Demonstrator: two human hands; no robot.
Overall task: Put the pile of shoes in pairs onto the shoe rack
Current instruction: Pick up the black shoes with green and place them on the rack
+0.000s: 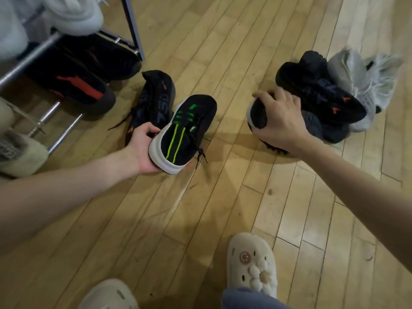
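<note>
My left hand [142,150] grips the heel of a black sneaker with green stripes and a white sole [185,130], held just above the floor. A dark sneaker with orange marks [156,101] lies on its side right behind it. My right hand [278,117] is closed over the toe of another black, white-soled sneaker [258,114] at the edge of the pile. The pile holds a black sneaker with orange marks [318,90], a dark grey shoe [327,128] and a fluffy grey shoe [363,85]. The metal shoe rack [29,63] stands at the upper left.
On the rack sit black shoes with a red stripe [82,88], white fluffy shoes [73,14] above, and a beige slipper [20,157] lower down. My feet in cream slippers [252,264] stand on the wooden floor [200,208] at the bottom.
</note>
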